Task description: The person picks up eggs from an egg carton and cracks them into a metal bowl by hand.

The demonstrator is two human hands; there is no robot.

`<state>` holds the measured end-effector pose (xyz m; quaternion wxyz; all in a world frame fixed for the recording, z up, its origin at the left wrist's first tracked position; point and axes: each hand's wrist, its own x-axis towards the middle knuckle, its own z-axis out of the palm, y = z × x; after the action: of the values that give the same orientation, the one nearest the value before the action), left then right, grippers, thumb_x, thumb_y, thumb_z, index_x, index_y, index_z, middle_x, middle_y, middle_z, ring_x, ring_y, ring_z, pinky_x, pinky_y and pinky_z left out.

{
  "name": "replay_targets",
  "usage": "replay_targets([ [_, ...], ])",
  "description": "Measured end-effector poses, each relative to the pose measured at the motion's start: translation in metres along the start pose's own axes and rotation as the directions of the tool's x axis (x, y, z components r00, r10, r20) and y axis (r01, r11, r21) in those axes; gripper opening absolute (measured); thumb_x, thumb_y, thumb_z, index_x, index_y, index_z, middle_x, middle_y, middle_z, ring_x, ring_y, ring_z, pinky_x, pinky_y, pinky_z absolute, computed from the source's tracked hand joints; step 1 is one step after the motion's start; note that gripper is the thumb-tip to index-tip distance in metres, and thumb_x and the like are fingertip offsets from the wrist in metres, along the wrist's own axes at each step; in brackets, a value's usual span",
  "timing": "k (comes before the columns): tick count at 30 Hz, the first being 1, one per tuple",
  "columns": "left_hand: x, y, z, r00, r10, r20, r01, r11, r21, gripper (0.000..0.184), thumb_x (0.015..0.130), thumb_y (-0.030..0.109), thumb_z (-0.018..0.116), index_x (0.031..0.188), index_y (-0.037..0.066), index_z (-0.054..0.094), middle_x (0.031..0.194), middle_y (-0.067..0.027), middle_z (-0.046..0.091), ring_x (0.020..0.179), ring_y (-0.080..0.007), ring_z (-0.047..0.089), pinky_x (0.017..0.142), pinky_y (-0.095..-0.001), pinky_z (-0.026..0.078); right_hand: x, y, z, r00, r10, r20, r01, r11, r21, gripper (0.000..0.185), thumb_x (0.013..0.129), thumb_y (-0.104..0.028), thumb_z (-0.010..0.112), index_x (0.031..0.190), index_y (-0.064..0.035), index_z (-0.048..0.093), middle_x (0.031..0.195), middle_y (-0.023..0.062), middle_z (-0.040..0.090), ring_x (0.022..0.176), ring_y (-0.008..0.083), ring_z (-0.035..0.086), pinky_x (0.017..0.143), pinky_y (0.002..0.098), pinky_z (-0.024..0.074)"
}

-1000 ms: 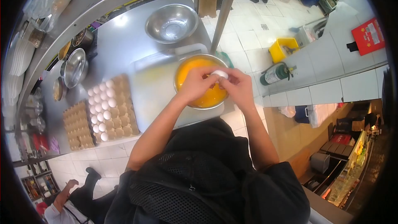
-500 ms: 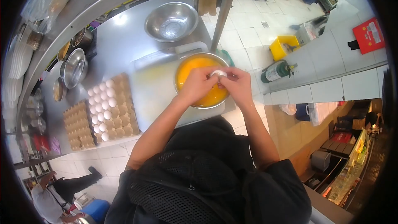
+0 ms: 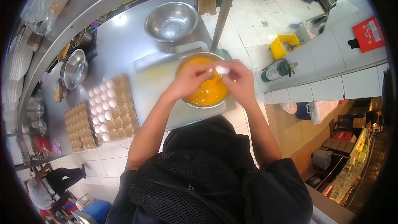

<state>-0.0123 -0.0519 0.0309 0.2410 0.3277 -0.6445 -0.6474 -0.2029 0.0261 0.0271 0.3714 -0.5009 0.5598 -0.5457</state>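
A metal bowl (image 3: 200, 106) full of yellow-orange beaten-looking egg (image 3: 207, 93) stands at the right end of a white cutting board (image 3: 155, 95). Over it, my right hand (image 3: 239, 81) is closed on a white piece of eggshell (image 3: 222, 70). My left hand (image 3: 191, 78) faces it with fingers pinched at the other part of the cracked egg, mostly hidden behind the fingertips. Egg hangs between the two hands above the bowl. Left of the board, a cardboard egg tray (image 3: 124, 110) holds several whole white eggs (image 3: 98, 99).
An empty-looking metal bowl (image 3: 171, 23) sits at the back of the steel table (image 3: 120, 37). A second cardboard tray (image 3: 78, 126) lies at the left, near metal bowls (image 3: 75, 68). A steel post (image 3: 224, 14) rises behind. One person (image 3: 43, 191) is at lower left.
My hands have drawn apart and the egg between them has split open, its contents dropping toward the bowl. The person at lower left has shifted left.
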Motion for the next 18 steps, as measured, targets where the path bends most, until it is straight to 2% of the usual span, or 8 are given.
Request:
replay_targets([
  [4,-0.003,0.005,-0.008,0.994,0.105,0.025,-0.107,0.991,0.08,0.038,0.1,0.007,0.062,0.139,0.006,0.063,0.123,-0.0064,0.071,0.107,-0.0117,0.066,0.094,-0.0275,0.052,0.001,-0.017,-0.006,0.924,-0.371,0.089,0.381,0.879,-0.286,0.041,0.08,0.01,0.061,0.116,-0.0047,0.073,0.119,0.013,0.066,0.106,0.0214,0.066,0.086,0.0294,0.0553],
  [8,0.004,0.023,-0.006,0.97,0.239,0.044,-0.242,0.946,0.217,0.039,0.099,0.006,0.063,0.138,0.004,0.062,0.123,-0.0097,0.072,0.107,-0.0118,0.065,0.094,-0.0292,0.052,0.003,-0.023,-0.007,0.939,-0.342,0.036,0.343,0.92,-0.188,0.04,0.081,0.011,0.061,0.117,-0.0034,0.072,0.116,0.012,0.067,0.109,0.0195,0.066,0.088,0.0282,0.0547],
  [10,0.017,0.042,0.006,0.967,0.242,0.073,-0.253,0.925,0.285,0.039,0.099,0.008,0.063,0.137,0.004,0.063,0.12,-0.0129,0.072,0.104,-0.0148,0.067,0.092,-0.0304,0.052,0.006,-0.017,-0.016,0.975,-0.214,-0.065,0.218,0.974,0.063,0.041,0.085,0.009,0.064,0.123,-0.0027,0.069,0.115,0.0112,0.067,0.11,0.0162,0.065,0.087,0.0266,0.0545],
  [12,0.04,0.05,0.025,0.963,0.255,0.08,-0.267,0.899,0.347,0.039,0.098,0.01,0.064,0.137,0.003,0.063,0.116,-0.0161,0.073,0.1,-0.0177,0.069,0.09,-0.0315,0.053,0.01,-0.009,-0.033,0.981,-0.149,-0.126,0.164,0.98,0.114,0.042,0.086,0.008,0.064,0.126,-0.0024,0.067,0.116,0.0113,0.067,0.106,0.0148,0.065,0.086,0.0261,0.0549],
  [14,0.068,0.048,0.046,0.942,0.306,0.135,-0.335,0.85,0.407,0.055,0.098,0.022,0.064,0.148,0.003,0.05,0.11,-0.0252,0.07,0.094,-0.0252,0.069,0.087,-0.0346,0.053,0.015,-0.002,-0.052,0.978,-0.028,-0.204,0.071,0.976,0.208,0.051,0.091,0.001,0.068,0.14,-0.002,0.057,0.12,0.013,0.066,0.091,0.0125,0.066,0.08,0.0245,0.055],
  [15,0.079,0.043,0.053,0.942,0.316,0.111,-0.334,0.853,0.401,0.055,0.098,0.022,0.064,0.148,0.003,0.05,0.11,-0.0252,0.07,0.094,-0.0252,0.069,0.087,-0.0346,0.053,0.02,0.006,-0.06,0.983,-0.036,-0.181,0.072,0.978,0.197,0.051,0.091,0.001,0.068,0.14,-0.002,0.057,0.12,0.013,0.066,0.091,0.0125,0.066,0.08,0.0245,0.055],
  [17,0.1,0.018,0.063,0.958,0.285,0.028,-0.225,0.689,0.689,0.076,0.098,0.033,0.063,0.159,0.004,0.028,0.11,-0.0322,0.066,0.091,-0.0313,0.069,0.087,-0.0373,0.053,0.025,0.037,-0.077,0.956,0.187,-0.227,-0.19,0.982,0.009,0.064,0.092,-0.013,0.072,0.15,-0.0035,0.048,0.127,0.0184,0.065,0.087,0.014,0.068,0.077,0.0269,0.0553],
  [18,0.115,-0.007,0.058,0.948,0.315,0.034,-0.236,0.629,0.74,0.084,0.1,0.038,0.06,0.162,0.005,0.015,0.122,-0.033,0.064,0.091,-0.0284,0.071,0.084,-0.0381,0.055,0.022,0.077,-0.092,0.943,0.248,-0.222,-0.291,0.938,-0.188,0.077,0.091,-0.026,0.075,0.156,-0.0052,0.04,0.136,0.0248,0.06,0.092,0.0158,0.069,0.074,0.0291,0.0554],
])
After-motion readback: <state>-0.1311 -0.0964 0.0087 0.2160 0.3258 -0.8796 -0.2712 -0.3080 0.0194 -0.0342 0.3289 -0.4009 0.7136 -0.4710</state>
